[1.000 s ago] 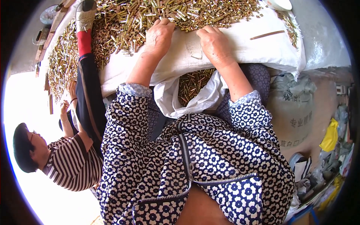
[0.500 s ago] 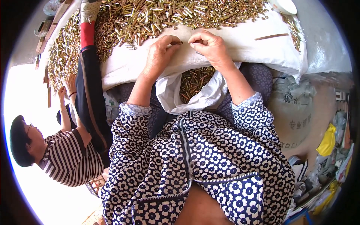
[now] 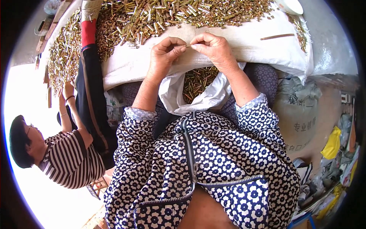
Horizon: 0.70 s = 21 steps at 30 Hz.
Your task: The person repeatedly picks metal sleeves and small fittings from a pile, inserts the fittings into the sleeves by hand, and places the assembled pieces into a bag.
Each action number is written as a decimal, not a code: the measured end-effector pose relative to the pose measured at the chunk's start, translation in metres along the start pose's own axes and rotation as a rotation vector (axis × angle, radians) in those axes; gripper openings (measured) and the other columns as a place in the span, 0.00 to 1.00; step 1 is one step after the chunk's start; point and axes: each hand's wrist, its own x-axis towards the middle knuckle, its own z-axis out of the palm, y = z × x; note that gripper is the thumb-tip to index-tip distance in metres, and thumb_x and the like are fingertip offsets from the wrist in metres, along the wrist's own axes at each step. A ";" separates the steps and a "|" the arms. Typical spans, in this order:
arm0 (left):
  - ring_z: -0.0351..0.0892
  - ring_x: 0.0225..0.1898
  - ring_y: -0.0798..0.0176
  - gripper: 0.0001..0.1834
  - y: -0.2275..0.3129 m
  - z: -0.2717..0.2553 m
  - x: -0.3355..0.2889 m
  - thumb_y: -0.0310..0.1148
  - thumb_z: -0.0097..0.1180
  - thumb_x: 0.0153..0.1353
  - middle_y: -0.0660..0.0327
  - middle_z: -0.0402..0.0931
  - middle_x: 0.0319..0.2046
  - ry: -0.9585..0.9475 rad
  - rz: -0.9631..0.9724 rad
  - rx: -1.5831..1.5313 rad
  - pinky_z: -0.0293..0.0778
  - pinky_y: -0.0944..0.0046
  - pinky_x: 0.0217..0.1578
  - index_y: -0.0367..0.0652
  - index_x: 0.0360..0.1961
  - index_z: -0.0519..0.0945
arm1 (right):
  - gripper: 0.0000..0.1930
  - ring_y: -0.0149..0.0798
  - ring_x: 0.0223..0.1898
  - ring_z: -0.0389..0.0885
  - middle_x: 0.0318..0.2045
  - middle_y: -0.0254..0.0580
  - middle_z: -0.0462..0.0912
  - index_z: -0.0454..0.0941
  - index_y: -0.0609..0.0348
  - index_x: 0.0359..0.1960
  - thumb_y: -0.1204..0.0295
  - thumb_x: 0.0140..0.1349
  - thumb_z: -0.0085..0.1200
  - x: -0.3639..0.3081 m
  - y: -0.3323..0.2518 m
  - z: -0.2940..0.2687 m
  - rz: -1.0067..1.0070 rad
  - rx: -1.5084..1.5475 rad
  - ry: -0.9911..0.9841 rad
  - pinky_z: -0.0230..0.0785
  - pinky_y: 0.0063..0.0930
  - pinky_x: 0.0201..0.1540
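Over the near edge of a white cloth [image 3: 244, 53], my two hands meet fingertip to fingertip. A thin brass-coloured metal piece [image 3: 184, 46], like a small bolt, lies between them. My left hand [image 3: 164, 55] is closed in a pinch on one end. The fingers of my right hand [image 3: 214, 49] pinch its other end; whether a smaller part sits there is hidden. Below, on my lap, an open white bag [image 3: 170, 95] holds many similar metal pieces [image 3: 197, 84]. Beyond my hands spreads a heap of loose metal rods and sleeves [image 3: 152, 17], with small nut-like pieces [image 3: 244, 14] at its right.
A thin brown stick [image 3: 277, 36] lies on the cloth at right, near a white bowl [image 3: 289, 6]. At left, another person [image 3: 72, 152] in stripes works at the heap's edge. A dark-trousered leg with a red sock [image 3: 88, 34] extends across it. Bags and a yellow bag [image 3: 331, 143] lie at right.
My hands have come together from slightly apart, and the metal piece now bridges both sets of fingertips. The other person's hands have shifted slightly at the left.
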 end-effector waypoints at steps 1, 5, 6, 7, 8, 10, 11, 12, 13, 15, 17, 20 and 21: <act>0.70 0.25 0.79 0.07 -0.001 0.000 0.000 0.26 0.60 0.58 0.68 0.78 0.27 0.000 0.000 0.000 0.65 0.78 0.24 0.40 0.38 0.79 | 0.05 0.20 0.34 0.74 0.30 0.26 0.79 0.81 0.61 0.35 0.76 0.57 0.59 0.000 0.000 0.000 -0.009 -0.016 0.000 0.68 0.15 0.40; 0.73 0.26 0.75 0.06 -0.003 0.005 0.000 0.27 0.59 0.59 0.64 0.78 0.28 0.040 0.013 -0.133 0.67 0.77 0.23 0.39 0.37 0.78 | 0.05 0.21 0.34 0.75 0.31 0.27 0.80 0.81 0.60 0.35 0.75 0.57 0.59 -0.001 -0.002 0.002 -0.002 -0.002 0.011 0.69 0.16 0.40; 0.74 0.26 0.74 0.05 -0.002 0.007 0.000 0.27 0.58 0.59 0.63 0.78 0.28 0.052 0.019 -0.182 0.68 0.76 0.23 0.39 0.36 0.78 | 0.05 0.21 0.34 0.75 0.31 0.27 0.80 0.81 0.60 0.35 0.75 0.57 0.59 -0.002 -0.002 0.002 -0.002 -0.002 0.012 0.69 0.16 0.40; 0.74 0.26 0.74 0.05 -0.001 0.009 0.000 0.27 0.58 0.59 0.63 0.78 0.28 0.051 0.019 -0.181 0.68 0.76 0.23 0.39 0.36 0.78 | 0.05 0.21 0.34 0.76 0.31 0.27 0.80 0.81 0.60 0.35 0.75 0.57 0.59 -0.003 -0.003 0.003 0.009 0.017 0.019 0.69 0.15 0.40; 0.74 0.26 0.74 0.05 0.000 0.011 -0.001 0.27 0.58 0.60 0.63 0.78 0.28 0.064 -0.003 -0.199 0.68 0.76 0.23 0.39 0.36 0.78 | 0.04 0.21 0.34 0.76 0.31 0.27 0.80 0.80 0.60 0.34 0.75 0.58 0.58 -0.003 -0.003 0.003 0.019 0.035 0.025 0.69 0.15 0.40; 0.75 0.26 0.73 0.04 0.001 0.014 0.000 0.27 0.57 0.61 0.62 0.78 0.28 0.076 -0.026 -0.218 0.68 0.76 0.23 0.39 0.36 0.77 | 0.05 0.21 0.34 0.76 0.30 0.27 0.80 0.80 0.60 0.34 0.75 0.57 0.59 -0.003 0.002 0.006 -0.018 0.053 0.038 0.69 0.16 0.39; 0.75 0.27 0.73 0.04 -0.001 0.016 0.001 0.27 0.56 0.61 0.62 0.78 0.28 0.056 -0.015 -0.226 0.68 0.76 0.23 0.39 0.36 0.77 | 0.05 0.21 0.33 0.76 0.29 0.28 0.80 0.79 0.60 0.34 0.75 0.57 0.59 -0.003 0.004 0.006 -0.056 0.070 0.050 0.69 0.16 0.38; 0.75 0.27 0.73 0.04 -0.004 0.017 0.002 0.28 0.56 0.62 0.63 0.78 0.29 0.038 -0.004 -0.236 0.67 0.76 0.23 0.39 0.36 0.77 | 0.05 0.21 0.33 0.76 0.29 0.28 0.80 0.79 0.60 0.34 0.75 0.57 0.59 -0.003 0.003 0.005 -0.055 0.069 0.051 0.69 0.16 0.38; 0.75 0.27 0.73 0.04 -0.006 0.018 0.003 0.28 0.56 0.62 0.63 0.78 0.29 0.035 -0.004 -0.238 0.67 0.76 0.23 0.39 0.36 0.77 | 0.05 0.25 0.32 0.77 0.28 0.30 0.79 0.78 0.59 0.34 0.76 0.55 0.58 -0.003 0.002 0.003 -0.117 -0.099 0.047 0.69 0.19 0.37; 0.76 0.28 0.72 0.05 -0.008 0.023 0.004 0.29 0.55 0.62 0.63 0.77 0.27 0.014 0.059 0.326 0.69 0.71 0.24 0.40 0.36 0.76 | 0.05 0.30 0.31 0.78 0.27 0.33 0.78 0.77 0.59 0.33 0.78 0.53 0.57 -0.003 0.003 0.000 -0.179 -0.269 0.042 0.69 0.23 0.36; 0.79 0.28 0.62 0.04 -0.008 0.031 0.003 0.28 0.54 0.61 0.59 0.77 0.27 0.018 0.236 0.602 0.72 0.62 0.28 0.41 0.37 0.76 | 0.03 0.47 0.34 0.77 0.29 0.45 0.77 0.75 0.61 0.28 0.78 0.50 0.52 -0.002 0.008 -0.002 -0.274 -0.562 -0.011 0.68 0.36 0.36; 0.78 0.33 0.44 0.03 0.004 0.040 0.006 0.27 0.50 0.60 0.50 0.77 0.32 -0.042 0.398 0.925 0.73 0.52 0.34 0.42 0.35 0.74 | 0.06 0.49 0.35 0.76 0.30 0.43 0.76 0.74 0.59 0.29 0.80 0.48 0.52 -0.001 0.001 -0.013 -0.257 -0.652 0.008 0.69 0.36 0.37; 0.78 0.33 0.44 0.03 0.006 0.042 0.006 0.27 0.50 0.60 0.50 0.77 0.32 -0.037 0.398 0.925 0.73 0.52 0.34 0.42 0.35 0.74 | 0.06 0.48 0.36 0.77 0.32 0.42 0.76 0.74 0.58 0.30 0.80 0.48 0.53 0.000 -0.001 -0.015 -0.211 -0.724 0.036 0.69 0.36 0.38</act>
